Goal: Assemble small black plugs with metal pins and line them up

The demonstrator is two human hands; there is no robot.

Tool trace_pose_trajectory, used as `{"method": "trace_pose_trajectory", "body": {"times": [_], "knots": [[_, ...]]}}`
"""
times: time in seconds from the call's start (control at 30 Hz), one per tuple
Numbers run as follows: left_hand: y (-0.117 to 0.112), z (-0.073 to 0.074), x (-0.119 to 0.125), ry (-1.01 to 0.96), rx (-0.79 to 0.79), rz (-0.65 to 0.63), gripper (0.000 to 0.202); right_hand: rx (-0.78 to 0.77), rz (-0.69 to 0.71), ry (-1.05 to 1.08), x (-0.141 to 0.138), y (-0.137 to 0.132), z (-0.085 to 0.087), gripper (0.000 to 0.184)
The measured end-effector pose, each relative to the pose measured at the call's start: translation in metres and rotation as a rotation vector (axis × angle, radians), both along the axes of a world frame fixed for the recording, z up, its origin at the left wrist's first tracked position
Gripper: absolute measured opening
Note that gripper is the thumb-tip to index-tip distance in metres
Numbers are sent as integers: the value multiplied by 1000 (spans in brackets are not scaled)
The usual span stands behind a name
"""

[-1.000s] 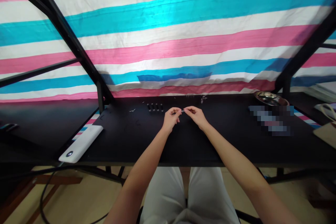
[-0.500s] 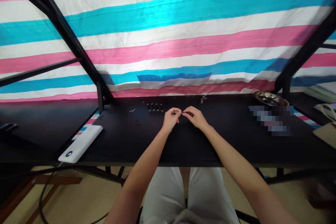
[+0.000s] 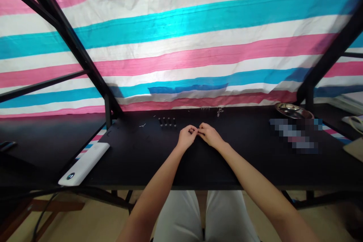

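Over the middle of the black table [image 3: 215, 170], my left hand [image 3: 187, 137] and my right hand [image 3: 209, 135] meet fingertip to fingertip. Both are closed in a pinch around something small, mostly hidden by the fingers and too small to name. Just beyond my left hand, a row of several small dark cylinders with light ends [image 3: 169, 122] stands on the table. Further back are a row of tiny pale pieces [image 3: 205, 109] and a small clear piece with white strands [image 3: 219, 112].
White scraps [image 3: 142, 125] lie left of the cylinders. A white power bank [image 3: 85, 164] with a cable rests at the left edge. At the back right sits a shiny metal dish [image 3: 293, 111], with a blurred-out item [image 3: 295, 134] before it. Black frame bars [image 3: 70, 49] and a striped sheet [image 3: 181, 45] stand behind.
The camera view has tilted up slightly, so everything sits lower in the picture. My hands stay together, fingertips still pinched; the small thing between them shows less now.
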State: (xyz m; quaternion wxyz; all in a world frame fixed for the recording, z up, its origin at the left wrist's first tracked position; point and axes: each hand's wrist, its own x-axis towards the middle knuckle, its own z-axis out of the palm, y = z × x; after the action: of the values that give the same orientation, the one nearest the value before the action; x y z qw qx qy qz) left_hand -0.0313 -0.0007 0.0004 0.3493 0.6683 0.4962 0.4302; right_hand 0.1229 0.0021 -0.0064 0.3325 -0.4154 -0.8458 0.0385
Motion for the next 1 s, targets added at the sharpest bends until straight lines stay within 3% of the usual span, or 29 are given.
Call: {"method": "trace_pose_trajectory", "body": {"times": [0.23, 0.4, 0.57, 0.77, 0.9, 1.0], "knots": [[-2, 5, 1, -8, 12, -16, 18, -33, -17, 51, -5, -2, -1, 18], [-8, 13, 5, -125, 54, -3, 24, -70, -66, 135, 1, 0, 1, 16], [-6, 11, 3, -121, 70, 38, 22, -68, -280, 335, 31, 17, -4, 20], [-6, 3, 2, 118, 208, -4, 17, -224, -512, 423, 77, 33, -11, 27], [-9, 4, 2, 205, 229, -25, 17, -318, -516, 434, 96, 41, -14, 31], [-10, 3, 2, 232, 234, -38, 17, -412, -438, 469, 104, 49, -11, 34]]}}
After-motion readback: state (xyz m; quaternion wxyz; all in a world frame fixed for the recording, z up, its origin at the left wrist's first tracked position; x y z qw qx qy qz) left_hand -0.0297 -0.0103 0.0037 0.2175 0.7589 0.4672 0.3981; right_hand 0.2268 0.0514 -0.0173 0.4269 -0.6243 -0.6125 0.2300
